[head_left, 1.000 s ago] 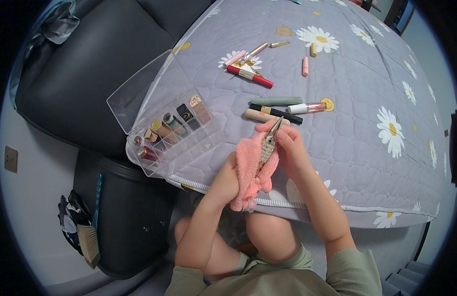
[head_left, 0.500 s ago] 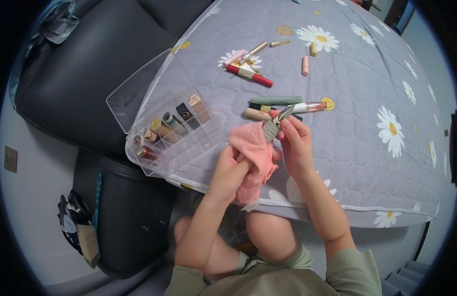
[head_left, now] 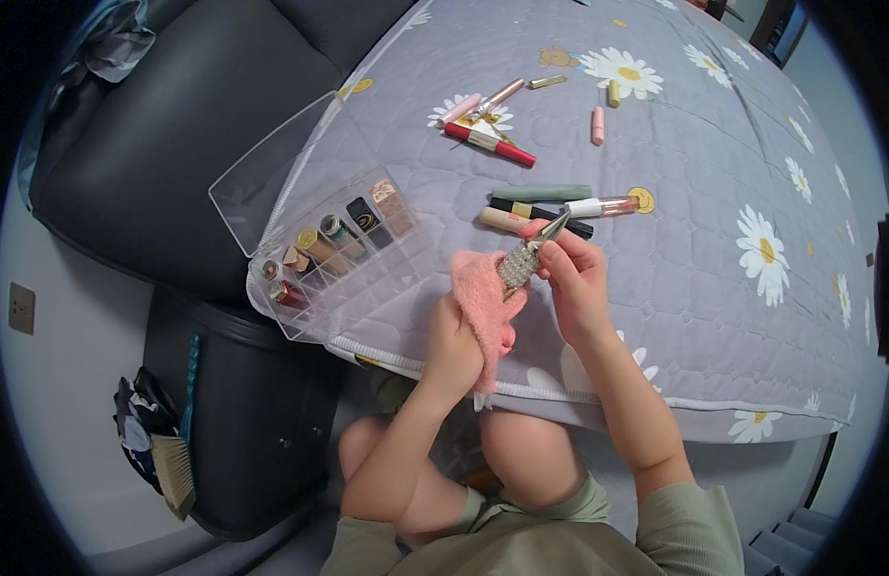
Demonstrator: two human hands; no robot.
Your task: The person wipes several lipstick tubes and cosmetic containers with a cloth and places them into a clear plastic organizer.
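My left hand (head_left: 452,348) is closed round a pink cloth (head_left: 475,278) over the bed's near edge. From the cloth's top sticks out a silver, bead-studded hair clip (head_left: 518,266) with pointed metal prongs. The fingers of my right hand (head_left: 577,288) pinch this clip near its prongs. Just beyond my hands lie a beige tube (head_left: 503,220), a black-and-gold tube (head_left: 542,215), a green pencil-like tube (head_left: 540,193) and a clear lip gloss with a white cap (head_left: 603,206). The clip's lower end is partly hidden by the cloth.
Left of my hands, a clear compartment box (head_left: 367,288) stands with its lid up, holding several cosmetics. Farther off on the quilted bedspread (head_left: 684,240) lie a red tube (head_left: 489,145) and a pink tube (head_left: 597,126). A black sofa (head_left: 176,144) adjoins the bed; a brush (head_left: 173,470) hangs lower left.
The cloth in my left hand has shifted down along the clip, so more of the studded part shows. My right hand still pinches the clip at nearly the same place.
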